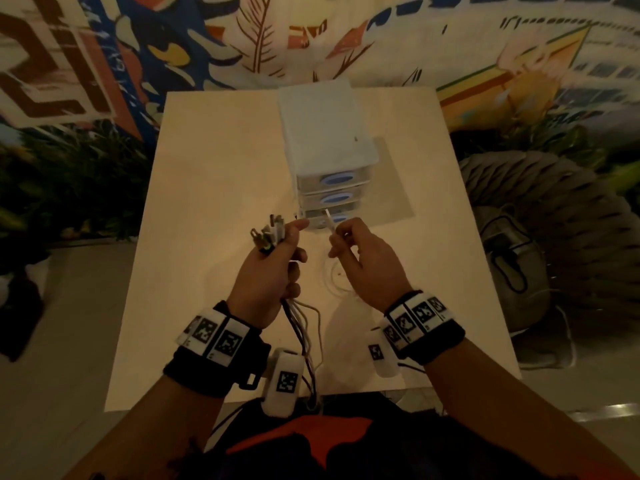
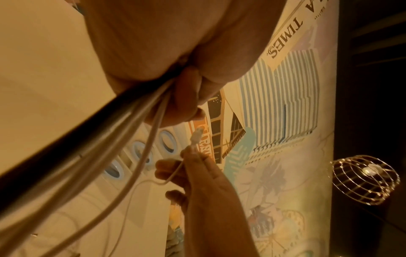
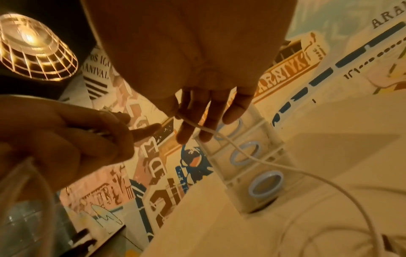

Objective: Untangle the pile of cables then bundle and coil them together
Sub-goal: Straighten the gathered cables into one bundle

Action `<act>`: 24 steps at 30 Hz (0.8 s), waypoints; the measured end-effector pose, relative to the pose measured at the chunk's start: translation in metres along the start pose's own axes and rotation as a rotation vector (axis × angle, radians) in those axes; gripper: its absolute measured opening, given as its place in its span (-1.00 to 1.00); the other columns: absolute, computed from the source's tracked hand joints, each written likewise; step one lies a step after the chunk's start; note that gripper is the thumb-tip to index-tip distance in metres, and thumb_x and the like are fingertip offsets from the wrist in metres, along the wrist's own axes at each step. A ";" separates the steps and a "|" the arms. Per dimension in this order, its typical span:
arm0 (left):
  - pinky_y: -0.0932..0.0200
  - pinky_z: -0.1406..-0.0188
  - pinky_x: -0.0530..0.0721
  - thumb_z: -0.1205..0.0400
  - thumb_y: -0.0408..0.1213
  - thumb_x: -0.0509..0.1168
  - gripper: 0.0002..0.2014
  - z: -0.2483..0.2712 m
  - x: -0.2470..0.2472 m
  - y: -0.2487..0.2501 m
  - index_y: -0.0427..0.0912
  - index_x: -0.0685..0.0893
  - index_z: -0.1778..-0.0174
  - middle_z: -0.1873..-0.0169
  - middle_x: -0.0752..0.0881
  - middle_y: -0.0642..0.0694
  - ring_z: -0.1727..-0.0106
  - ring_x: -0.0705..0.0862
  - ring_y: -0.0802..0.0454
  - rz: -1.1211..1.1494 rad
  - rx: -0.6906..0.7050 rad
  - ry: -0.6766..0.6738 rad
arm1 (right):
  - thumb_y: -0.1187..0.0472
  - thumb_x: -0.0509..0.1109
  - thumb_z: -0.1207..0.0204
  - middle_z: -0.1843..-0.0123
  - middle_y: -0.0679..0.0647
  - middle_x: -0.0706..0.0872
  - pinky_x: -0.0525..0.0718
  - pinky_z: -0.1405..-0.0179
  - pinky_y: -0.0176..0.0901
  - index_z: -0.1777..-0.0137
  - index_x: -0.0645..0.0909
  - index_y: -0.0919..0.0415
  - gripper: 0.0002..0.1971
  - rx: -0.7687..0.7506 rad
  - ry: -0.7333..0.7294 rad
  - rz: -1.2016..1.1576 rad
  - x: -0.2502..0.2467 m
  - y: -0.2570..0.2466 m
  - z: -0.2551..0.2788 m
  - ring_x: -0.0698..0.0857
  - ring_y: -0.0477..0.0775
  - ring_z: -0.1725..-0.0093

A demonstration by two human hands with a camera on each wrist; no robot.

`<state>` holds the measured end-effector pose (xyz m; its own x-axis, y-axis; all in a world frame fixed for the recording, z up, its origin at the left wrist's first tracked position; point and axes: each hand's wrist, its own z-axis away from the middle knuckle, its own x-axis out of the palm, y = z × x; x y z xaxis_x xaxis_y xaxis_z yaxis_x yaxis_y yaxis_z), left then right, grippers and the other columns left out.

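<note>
My left hand (image 1: pixel 277 261) is raised above the table and grips a bundle of several cables (image 1: pixel 301 327), black and white. Their plug ends (image 1: pixel 268 233) stick up out of the fist, and the cords hang down over the near table edge. In the left wrist view the cable bundle (image 2: pixel 105 139) runs out from under the palm. My right hand (image 1: pixel 349 240) pinches one thin white cable (image 1: pixel 329 220) just below its connector, a little to the right of the left hand. That white cable (image 3: pixel 252 156) trails down to loose loops on the table. The connector (image 2: pixel 196 137) points up.
A small white drawer unit (image 1: pixel 325 157) with three blue-handled drawers stands on the light table (image 1: pixel 214 188) just beyond the hands. A grey pouf (image 1: pixel 554 216) and a bag lie on the floor to the right. A wire-cage lamp (image 3: pixel 33 47) hangs overhead.
</note>
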<state>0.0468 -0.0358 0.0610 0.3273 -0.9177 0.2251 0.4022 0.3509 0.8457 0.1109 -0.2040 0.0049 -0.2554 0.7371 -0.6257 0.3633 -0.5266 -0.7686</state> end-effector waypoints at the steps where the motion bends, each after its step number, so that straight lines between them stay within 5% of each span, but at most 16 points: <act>1: 0.24 0.59 0.27 -0.81 -0.05 0.16 -0.71 0.001 0.008 0.000 0.03 0.70 -0.35 0.27 0.54 -0.05 0.53 0.27 0.16 -0.024 0.011 -0.012 | -0.05 0.19 -0.77 0.18 -0.15 0.79 0.64 0.16 -0.12 -0.12 0.47 -0.02 -0.86 0.004 -0.012 -0.018 -0.007 -0.007 0.002 0.74 -0.14 0.17; 3: 0.18 0.55 0.27 -0.81 -0.04 0.18 -0.73 0.001 0.023 0.000 0.02 0.71 -0.29 0.25 0.51 -0.08 0.52 0.28 0.13 -0.071 0.028 -0.025 | -0.05 0.22 -0.76 0.21 -0.17 0.79 0.61 0.21 -0.26 -0.13 0.46 -0.05 -0.88 -0.008 -0.015 -0.035 -0.018 -0.018 0.006 0.73 -0.20 0.21; 6: 0.15 0.52 0.23 -0.78 0.03 0.21 -0.62 0.003 0.039 -0.001 -0.25 0.67 -0.22 0.41 0.33 -0.12 0.52 0.20 0.06 -0.101 0.073 -0.096 | 0.03 0.23 -0.76 0.21 -0.17 0.76 0.63 0.24 -0.28 -0.22 0.50 -0.03 -0.88 -0.018 -0.012 -0.099 -0.027 -0.028 0.012 0.74 -0.19 0.21; 9: 0.13 0.50 0.17 -0.76 0.06 0.23 -0.72 0.006 0.050 0.004 -0.04 0.71 0.02 0.50 0.19 -0.08 0.53 0.14 0.04 -0.105 0.132 -0.153 | 0.09 0.25 -0.75 0.21 -0.18 0.75 0.69 0.22 -0.18 -0.24 0.49 -0.07 -0.88 -0.026 0.010 -0.120 -0.038 -0.034 0.015 0.75 -0.18 0.20; 12: 0.12 0.49 0.19 -0.76 0.02 0.22 -0.78 0.008 0.057 0.011 0.05 0.72 0.02 0.54 0.19 -0.03 0.56 0.15 0.07 -0.098 0.182 -0.140 | 0.00 0.25 -0.75 0.21 -0.13 0.78 0.67 0.24 -0.22 -0.22 0.47 -0.20 -0.89 -0.073 0.026 -0.106 -0.050 -0.041 0.012 0.75 -0.21 0.23; 15: 0.16 0.51 0.23 -0.76 0.03 0.19 -0.69 0.014 0.064 0.021 -0.09 0.73 -0.10 0.58 0.23 0.01 0.59 0.17 0.09 -0.059 0.252 -0.087 | -0.12 0.22 -0.73 0.21 -0.09 0.78 0.53 0.33 -0.36 -0.03 0.53 -0.11 -0.85 -0.131 0.017 -0.032 -0.061 -0.041 0.008 0.68 -0.22 0.32; 19: 0.20 0.55 0.23 -0.81 -0.06 0.11 -0.70 0.022 0.065 0.046 -0.21 0.56 0.05 0.52 0.18 -0.04 0.56 0.13 0.09 0.049 0.348 -0.102 | -0.17 0.14 -0.76 0.31 -0.13 0.69 0.57 0.25 -0.18 0.18 0.55 -0.05 -0.65 -0.183 -0.052 0.057 -0.069 -0.034 0.005 0.64 -0.16 0.29; 21: 0.19 0.54 0.26 -0.84 -0.09 0.09 -0.68 0.024 0.063 0.061 -0.18 0.54 0.14 0.50 0.22 -0.11 0.54 0.18 0.07 0.058 0.400 -0.092 | -0.13 0.15 -0.77 0.32 -0.12 0.68 0.57 0.23 -0.26 0.19 0.53 -0.09 -0.68 -0.168 -0.070 0.039 -0.075 -0.029 0.006 0.65 -0.17 0.27; 24: 0.08 0.34 0.56 -0.83 -0.08 0.11 -0.61 0.024 0.062 0.079 -0.10 0.59 0.29 0.46 0.58 -0.04 0.41 0.54 0.06 0.073 0.458 0.021 | -0.13 0.16 -0.76 0.34 -0.07 0.68 0.59 0.23 -0.18 0.21 0.54 -0.07 -0.67 -0.060 -0.065 -0.024 -0.088 -0.021 0.008 0.66 -0.12 0.30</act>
<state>0.0780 -0.0690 0.1534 0.3593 -0.8883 0.2860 -0.0402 0.2914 0.9558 0.1189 -0.2608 0.0755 -0.3220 0.7188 -0.6161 0.4085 -0.4816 -0.7754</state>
